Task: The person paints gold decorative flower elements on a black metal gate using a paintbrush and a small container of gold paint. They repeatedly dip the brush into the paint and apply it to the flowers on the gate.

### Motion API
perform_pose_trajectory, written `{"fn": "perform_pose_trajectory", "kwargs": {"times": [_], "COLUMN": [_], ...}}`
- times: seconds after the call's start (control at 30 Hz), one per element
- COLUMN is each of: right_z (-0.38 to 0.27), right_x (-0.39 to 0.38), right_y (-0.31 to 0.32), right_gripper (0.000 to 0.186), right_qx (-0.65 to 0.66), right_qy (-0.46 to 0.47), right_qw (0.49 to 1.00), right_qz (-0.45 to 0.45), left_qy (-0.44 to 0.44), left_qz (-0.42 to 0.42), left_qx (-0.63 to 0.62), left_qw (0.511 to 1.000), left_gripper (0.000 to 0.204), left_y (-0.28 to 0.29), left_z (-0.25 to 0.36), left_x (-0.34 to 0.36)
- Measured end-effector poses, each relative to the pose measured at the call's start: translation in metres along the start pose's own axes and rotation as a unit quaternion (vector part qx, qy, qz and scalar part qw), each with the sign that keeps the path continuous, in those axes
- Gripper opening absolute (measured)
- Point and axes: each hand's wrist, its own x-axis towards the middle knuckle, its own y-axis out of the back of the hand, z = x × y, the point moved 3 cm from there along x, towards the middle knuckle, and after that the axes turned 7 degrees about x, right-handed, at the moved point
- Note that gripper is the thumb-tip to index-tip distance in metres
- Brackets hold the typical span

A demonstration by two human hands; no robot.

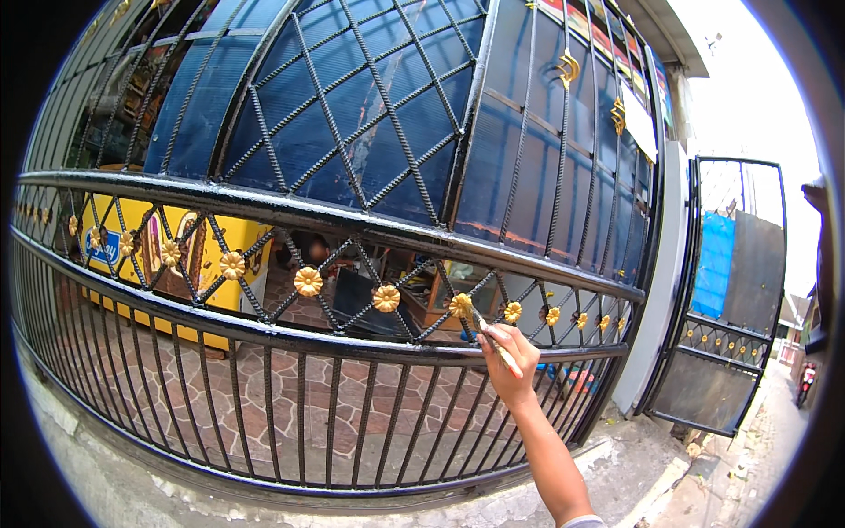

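My right hand (pixel 510 365) reaches up from the lower right and is closed around a slim paintbrush (pixel 510 360) with a pale handle and a reddish end. The brush tip is at a gold flower ornament (pixel 460 305) on a black metal fence, and I cannot tell if it touches. To its left along the same lattice band are more gold flowers, among them one (pixel 385 298) and a larger-looking one (pixel 307 282). Smaller-looking ones, such as this gold flower (pixel 513 311), continue to the right. My left hand is out of view.
Thick black rails (pixel 352 220) and vertical bars (pixel 333 414) stand close in front of me. Behind them are dark blue sheets (pixel 405 106), a yellow box-shaped cabinet (pixel 253 251) and stone-patterned paving. A separate gate panel (pixel 748 273) stands at the right, beside an alley with a motorbike (pixel 805 380).
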Motion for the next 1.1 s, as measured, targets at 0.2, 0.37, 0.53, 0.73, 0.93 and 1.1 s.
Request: {"fn": "perform_pose_trajectory", "kwargs": {"times": [0.2, 0.37, 0.53, 0.73, 0.93, 1.1], "right_z": [0.002, 0.002, 0.011, 0.026, 0.029, 0.028], "right_x": [0.001, 0.007, 0.014, 0.016, 0.006, 0.012], "right_y": [0.003, 0.006, 0.004, 0.000, -0.004, -0.002], "right_gripper": [0.024, 0.019, 0.022, 0.026, 0.024, 0.024], "right_qx": [0.024, 0.060, 0.162, 0.175, 0.239, 0.210], "right_qy": [-0.016, -0.080, -0.232, -0.307, -0.359, -0.336], "right_qw": [0.999, 0.994, 0.956, 0.930, 0.896, 0.910], "right_qz": [0.023, 0.046, 0.073, 0.101, 0.104, 0.125], "left_qy": [0.012, 0.008, -0.004, -0.020, 0.046, 0.000], "left_qz": [-0.005, 0.006, 0.008, 0.027, 0.013, 0.013], "left_qx": [-0.025, -0.006, 0.020, 0.079, -0.074, 0.068], "left_qw": [1.000, 1.000, 1.000, 0.996, 0.996, 0.998], "left_gripper": [0.074, 0.077, 0.079, 0.077, 0.077, 0.073], "left_y": [-0.002, -0.003, -0.005, -0.005, -0.014, 0.001], "left_z": [-0.003, -0.016, -0.032, -0.053, -0.064, -0.028], "left_x": [-0.001, 0.003, 0.007, 0.005, 0.015, 0.004]}}
